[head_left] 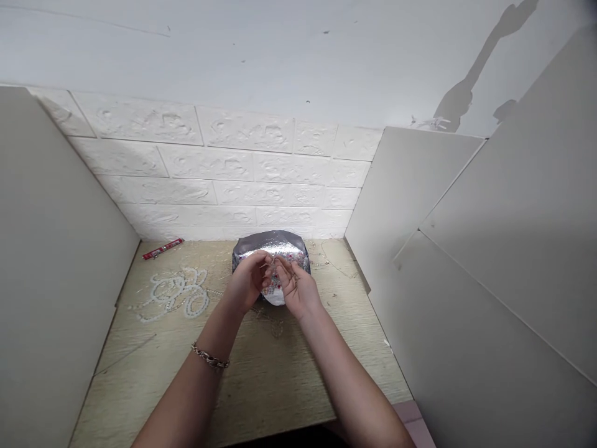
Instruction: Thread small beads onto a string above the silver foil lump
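- Two bare hands are close together in the middle of the view: the left hand (246, 281) and the right hand (296, 289).
- Both hands are bent, and their fingertips meet at the front of a silver foil bag (271, 249). I cannot tell if they pinch something small there, because the fingers cover this place.
- The bag stands on the table (275, 382), near the far wall. Many small colored beads (284, 256) show on its front, and the lower part (274, 297) looks white.
- A chain bracelet (209, 356) is around the left wrist.
- On the left of the table lies a white bead strand (175, 295), formed in loops.
- Near the far left corner lies a narrow red strip (163, 249). It has small marks, but they are too small for reading, and no other writing can be read.
- Behind the table is a white wall with brick pattern (209, 163).
- Pale boards (56, 261) stand on the left side, and other boards (513, 218) stand on the right side.
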`<state>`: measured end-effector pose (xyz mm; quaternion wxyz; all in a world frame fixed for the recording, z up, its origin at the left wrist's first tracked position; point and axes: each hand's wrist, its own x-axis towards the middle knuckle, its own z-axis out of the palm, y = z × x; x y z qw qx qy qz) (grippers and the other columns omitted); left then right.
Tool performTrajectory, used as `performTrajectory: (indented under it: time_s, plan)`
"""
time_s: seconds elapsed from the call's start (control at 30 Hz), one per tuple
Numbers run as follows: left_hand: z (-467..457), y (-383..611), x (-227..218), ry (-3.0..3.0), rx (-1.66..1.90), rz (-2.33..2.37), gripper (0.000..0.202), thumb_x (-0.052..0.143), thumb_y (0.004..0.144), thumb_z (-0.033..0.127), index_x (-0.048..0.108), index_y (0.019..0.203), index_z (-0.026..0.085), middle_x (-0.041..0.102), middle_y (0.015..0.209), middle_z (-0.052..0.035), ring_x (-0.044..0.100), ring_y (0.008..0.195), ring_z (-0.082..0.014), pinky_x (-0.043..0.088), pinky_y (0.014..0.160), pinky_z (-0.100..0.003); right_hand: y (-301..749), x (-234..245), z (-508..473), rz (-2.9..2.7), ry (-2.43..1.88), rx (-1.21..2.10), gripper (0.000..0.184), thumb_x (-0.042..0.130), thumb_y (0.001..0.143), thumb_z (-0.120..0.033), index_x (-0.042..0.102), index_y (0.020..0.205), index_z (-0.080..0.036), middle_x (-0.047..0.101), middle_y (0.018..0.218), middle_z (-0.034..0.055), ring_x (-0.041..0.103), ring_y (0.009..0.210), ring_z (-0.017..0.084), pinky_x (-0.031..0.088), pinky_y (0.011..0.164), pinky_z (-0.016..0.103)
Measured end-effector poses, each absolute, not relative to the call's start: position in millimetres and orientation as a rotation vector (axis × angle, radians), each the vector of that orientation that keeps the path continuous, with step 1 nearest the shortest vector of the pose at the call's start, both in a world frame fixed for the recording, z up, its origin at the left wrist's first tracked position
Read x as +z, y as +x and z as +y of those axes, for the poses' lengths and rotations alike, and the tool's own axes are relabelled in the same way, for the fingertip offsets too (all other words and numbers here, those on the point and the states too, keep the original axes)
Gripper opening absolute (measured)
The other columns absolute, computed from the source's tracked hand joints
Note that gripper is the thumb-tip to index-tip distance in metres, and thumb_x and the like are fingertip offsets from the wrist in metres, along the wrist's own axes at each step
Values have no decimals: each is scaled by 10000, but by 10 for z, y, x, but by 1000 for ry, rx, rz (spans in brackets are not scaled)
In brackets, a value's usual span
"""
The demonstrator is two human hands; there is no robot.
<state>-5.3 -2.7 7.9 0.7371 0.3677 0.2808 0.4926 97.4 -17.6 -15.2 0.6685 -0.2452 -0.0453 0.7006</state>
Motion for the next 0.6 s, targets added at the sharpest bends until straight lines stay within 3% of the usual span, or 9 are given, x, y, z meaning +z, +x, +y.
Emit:
performTrajectory:
  time_s: [0.13,0.37,0.53,0.6]
  plan:
    - [-12,-37,43,927,1117,739,154,548,634,255,464,606,129,403,552,31,376,449,-36,243,343,-142,994,-159,-159,-34,-597,1547,165,420,795,-158,538,702,-90,638,644,63,612,623,71,501,570,115]
    - [-46,-10,28,1105,1043,818,207,530,659,310,430,581,146,188,406,91,128,331,-11,95,318,-153,1047,-151,-169,-11,-616,1563,308,371,810,-347,433,579,-152,518,430,-29,469,338,29,395,317,79]
    - [-65,1,39,1179,1054,868,210,524,663,322,446,578,147,211,374,92,142,319,-13,116,318,-155,1048,-138,-213,-134,-504,1701,315,339,820,-357,388,578,-162,444,393,-52,361,287,16,240,238,72]
    - [-55,11,30,1267,1078,918,214,529,663,336,492,586,140,289,365,80,220,320,-22,184,327,-161,1036,-126,-231,-187,-495,1738,303,323,828,-347,404,603,-161,446,395,-49,348,284,18,225,242,81]
